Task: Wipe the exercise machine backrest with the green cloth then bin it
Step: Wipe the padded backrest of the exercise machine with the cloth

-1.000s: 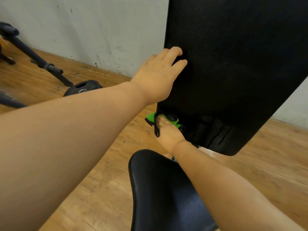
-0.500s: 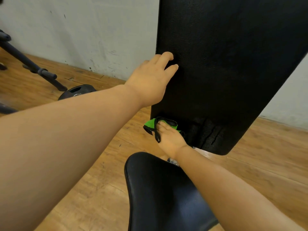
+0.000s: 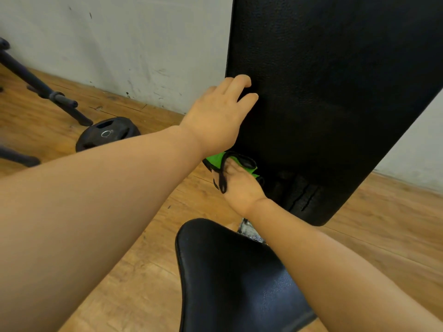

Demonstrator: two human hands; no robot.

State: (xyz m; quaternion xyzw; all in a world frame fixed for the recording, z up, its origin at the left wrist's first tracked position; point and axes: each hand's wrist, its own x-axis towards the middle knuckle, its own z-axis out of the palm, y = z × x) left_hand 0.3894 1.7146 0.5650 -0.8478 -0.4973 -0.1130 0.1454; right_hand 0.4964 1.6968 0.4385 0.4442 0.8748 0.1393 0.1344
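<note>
Pressing green cloth (image 3: 217, 159) low on upright backrest (image 3: 335, 104), right hand (image 3: 239, 188)

A tall black backrest (image 3: 335, 92) fills the upper right, blocking passage there. The left hand (image 3: 215, 118) rests on its left edge; just below, the right hand (image 3: 239, 188) presses a green cloth (image 3: 215, 160) at the lower left corner. A black seat (image 3: 227, 279) juts out beneath. Open wooden floor (image 3: 131, 271) lies left of the seat. Farther left sit a weight plate (image 3: 107, 134) and a dark bar (image 3: 43, 92).
</note>
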